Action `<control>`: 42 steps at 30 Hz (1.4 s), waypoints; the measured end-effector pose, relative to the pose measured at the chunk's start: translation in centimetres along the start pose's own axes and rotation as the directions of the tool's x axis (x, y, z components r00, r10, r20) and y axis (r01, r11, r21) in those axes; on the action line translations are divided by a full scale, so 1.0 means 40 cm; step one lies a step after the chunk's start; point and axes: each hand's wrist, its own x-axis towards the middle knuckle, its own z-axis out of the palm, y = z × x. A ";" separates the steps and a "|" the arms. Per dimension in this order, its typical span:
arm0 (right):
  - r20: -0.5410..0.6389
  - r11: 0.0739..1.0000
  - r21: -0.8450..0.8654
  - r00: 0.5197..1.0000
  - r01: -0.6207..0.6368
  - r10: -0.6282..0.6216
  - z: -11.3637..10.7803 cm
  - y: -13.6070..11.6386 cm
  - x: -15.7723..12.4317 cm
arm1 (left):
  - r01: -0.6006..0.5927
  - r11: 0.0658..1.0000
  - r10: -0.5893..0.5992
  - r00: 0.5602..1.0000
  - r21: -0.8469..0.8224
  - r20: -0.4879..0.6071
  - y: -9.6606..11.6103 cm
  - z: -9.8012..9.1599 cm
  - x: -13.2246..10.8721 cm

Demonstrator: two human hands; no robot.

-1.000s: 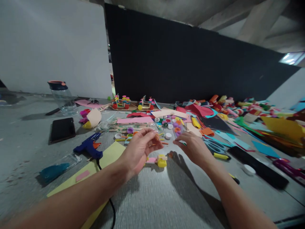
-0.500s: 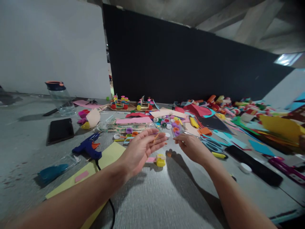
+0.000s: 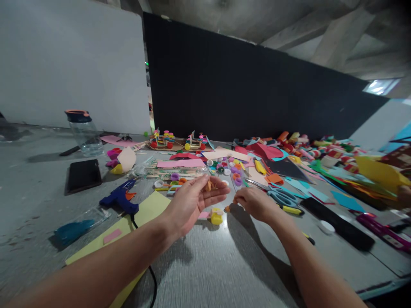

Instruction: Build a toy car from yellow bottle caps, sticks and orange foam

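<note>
the left hand (image 3: 195,201) is half cupped, palm turned toward three o'clock, its grip loosely holding an orange-brown piece (image 3: 209,186) inside the fingers. the right hand (image 3: 255,204) is bent at the knuckles, fingertips drawn together toward nine o'clock; i cannot tell whether its grip has anything pinched. a small orange bit (image 3: 227,209) lies on the desk (image 3: 205,273) just beside those fingertips, at about eight o'clock from them.

between the hands, toward six o'clock, sits a yellow block (image 3: 217,217) with a pale strip on top. a pink strip (image 3: 204,215) shows at its nine o'clock side, partly hidden by the left hand.

scissors (image 3: 282,198) with blue handles lie near the right hand at one o'clock. well off at nine o'clock from the left hand is a blue glue gun (image 3: 120,197), near a yellow sheet (image 3: 154,203). bottle caps (image 3: 237,175) cluster toward twelve o'clock, and two toy models (image 3: 195,141) stand farther back near the black board (image 3: 244,85).
</note>
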 end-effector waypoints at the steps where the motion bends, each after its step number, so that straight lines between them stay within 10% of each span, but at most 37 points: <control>1: 0.010 1.000 -0.002 1.000 0.000 0.000 -0.001 0.001 -0.001 | 0.002 1.000 -0.002 1.000 -0.005 -0.003 -0.001 -0.001 0.000; 14: -0.028 0.995 0.063 0.996 0.082 -0.081 0.026 0.025 0.002 | -0.005 0.998 0.002 0.999 -0.066 -0.046 -0.001 0.001 0.000; 26: -0.351 0.984 0.162 0.936 0.068 -0.007 -0.047 -0.026 -0.035 | -0.027 0.997 0.027 1.000 -0.076 -0.013 -0.006 -0.003 -0.002; 42: -0.076 0.993 0.106 0.996 -0.046 0.054 0.041 0.007 0.011 | -0.009 1.000 0.009 1.000 -0.002 0.019 -0.003 -0.007 -0.002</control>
